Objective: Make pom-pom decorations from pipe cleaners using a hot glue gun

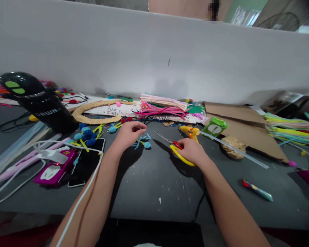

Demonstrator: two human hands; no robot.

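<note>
My left hand [130, 133] is curled into a pinch above a small heap of cut blue pipe-cleaner bits and a blue pompom [144, 141]; what its fingertips hold is too small to make out. My right hand [192, 151] is closed around the yellow handles of a pair of scissors [173, 146], whose blades lie on the dark table pointing up and to the left. A yellow glue gun [190, 131] with a clear glue stick lies just behind my right hand.
A black bottle [38, 101] lies tilted at the left beside a braided ring [96, 111], blue pompoms [87, 134], a phone [86, 163] and white cables. Pink pipe cleaners [162, 107], cardboard [243, 125], a pen [257, 190] and more pipe cleaners [290, 128] lie behind and right.
</note>
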